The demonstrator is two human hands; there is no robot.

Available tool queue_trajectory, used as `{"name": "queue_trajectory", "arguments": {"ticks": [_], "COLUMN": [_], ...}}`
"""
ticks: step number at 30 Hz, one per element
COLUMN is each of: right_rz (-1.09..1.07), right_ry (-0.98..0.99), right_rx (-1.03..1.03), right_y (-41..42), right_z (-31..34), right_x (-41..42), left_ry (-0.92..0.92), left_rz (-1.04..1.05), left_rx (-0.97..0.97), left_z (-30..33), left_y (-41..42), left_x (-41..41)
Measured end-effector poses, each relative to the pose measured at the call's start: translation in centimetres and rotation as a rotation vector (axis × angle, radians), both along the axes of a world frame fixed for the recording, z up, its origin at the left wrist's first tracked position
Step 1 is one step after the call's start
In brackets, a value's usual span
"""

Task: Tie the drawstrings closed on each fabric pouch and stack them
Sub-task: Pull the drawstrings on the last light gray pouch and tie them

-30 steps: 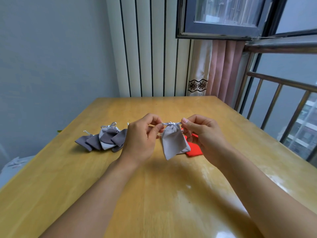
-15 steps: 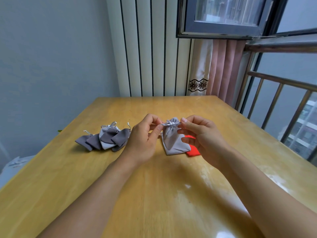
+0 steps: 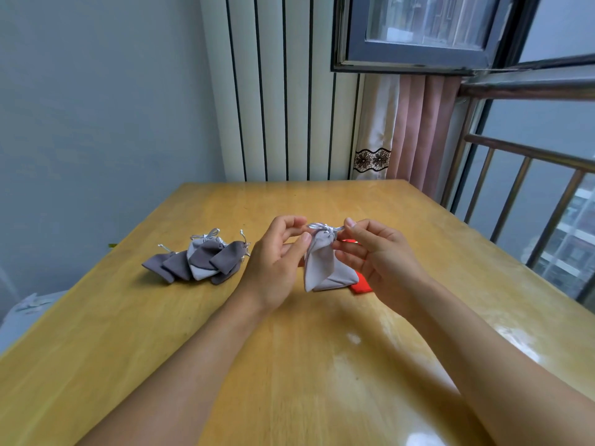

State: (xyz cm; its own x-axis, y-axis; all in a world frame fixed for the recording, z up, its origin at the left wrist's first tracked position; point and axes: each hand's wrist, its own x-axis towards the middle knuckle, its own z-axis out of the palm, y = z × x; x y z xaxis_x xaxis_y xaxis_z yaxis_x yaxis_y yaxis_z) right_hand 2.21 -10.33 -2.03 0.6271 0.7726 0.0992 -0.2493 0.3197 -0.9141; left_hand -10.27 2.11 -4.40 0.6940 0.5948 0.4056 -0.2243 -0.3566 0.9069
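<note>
Head view: a light grey fabric pouch (image 3: 325, 268) stands near the middle of the wooden table (image 3: 225, 365), its flat bottom edge on the tabletop and its neck gathered tight, so whatever it may hold cannot be seen. A silvery drawstring (image 3: 323, 227) crosses the puckered neck in a small knot or loop. The left hand (image 3: 277, 265) has its thumb and forefinger curled around the left side of the neck, close to the cord; whether they actually pinch it cannot be told. The right hand (image 3: 376, 255) pinches the right end of the drawstring between thumb and forefinger, its other fingers loosely curled beside the cloth. The pouch is soft, matt and roughly triangular, tapering upward. Behind its lower right corner one red pouch (image 3: 360, 287) lies flat, mostly hidden. To the left, well apart, lies a heap of pouches (image 3: 206, 260), dark grey ones overlapping one light grey, with silver cords sticking out; their exact count is unclear. The table is glossy, yellow-brown wood with visible grain and window reflections.
</note>
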Motion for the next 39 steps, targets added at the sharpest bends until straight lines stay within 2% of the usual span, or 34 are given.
{"name": "queue_trajectory", "arguments": {"ticks": [2, 5, 7, 9, 12, 14, 16, 18, 20, 23, 25, 28, 30, 33, 34, 36, 39], "right_rz": [0.016, 0.054, 0.040, -0.077, -0.380, -0.451, -0.453, -0.422, -0.397, -0.385, -0.366, -0.329, -0.326, -0.351, -0.348, -0.277, -0.054], "right_ry": [0.050, 0.069, 0.022, -0.137, -0.647, -0.863, -0.960, -1.012, -1.047, -0.987, -0.921, -0.840, -0.708, -0.509, -0.452, -0.278, 0.040], "right_rx": [0.022, 0.015, -0.042, -0.140, -0.438, -0.550, -0.641, -0.735, -0.796, -0.810, -0.799, -0.751, -0.633, -0.393, -0.299, -0.090, 0.150], "right_y": [0.2, 0.5, 0.7, 0.6, 0.4, 0.4, 0.8, 1.3, 1.7, 1.9, 1.9, 1.8, 1.6, 1.4, 1.4, 1.2, 0.8], "right_z": [-0.3, -0.7, -0.8, -1.0, -2.0, -2.8, -3.7, -4.1, -4.2, -4.0, -3.8, -3.7, -3.4, -2.5, -2.0, -1.3, -0.5], "right_x": [0.0, -0.3, -0.2, 0.7, 2.1, 2.3, 2.4, 2.4, 2.6, 2.8, 3.0, 3.1, 3.0, 2.9, 2.7, 2.0, 0.7], "left_ry": [0.066, 0.125, 0.043, -0.004, 0.051, 0.120, 0.210, 0.325, 0.520, 0.793, 0.800, 0.704, 0.595, 0.156, 0.046, -0.027, 0.066], "left_rz": [-0.038, 0.082, 0.241, 0.471, 0.818, 0.942, 0.980, 0.934, 0.864, 0.794, 0.802, 0.846, 0.865, 0.810, 0.754, 0.573, 0.212], "left_rx": [-0.071, 0.062, 0.149, 0.284, 0.590, 0.645, 0.652, 0.608, 0.574, 0.653, 0.706, 0.730, 0.751, 0.795, 0.767, 0.565, 0.035], "left_z": [0.0, -0.2, 0.3, 1.1, 2.0, 2.0, 1.8, 1.6, 1.1, 0.6, 0.7, 0.8, 0.9, 1.3, 1.5, 1.3, 1.1], "left_y": [-0.1, -0.1, 0.2, 1.1, 3.8, 5.3, 5.9, 5.7, 5.6, 5.6, 5.4, 4.5, 4.1, 3.2, 2.6, 1.1, -1.1], "left_x": [0.0, 0.0, -0.1, -0.8, -2.7, -3.8, -4.5, -4.6, -4.3, -3.9, -3.6, -3.1, -2.7, -2.5, -2.3, -1.6, -0.3]}}
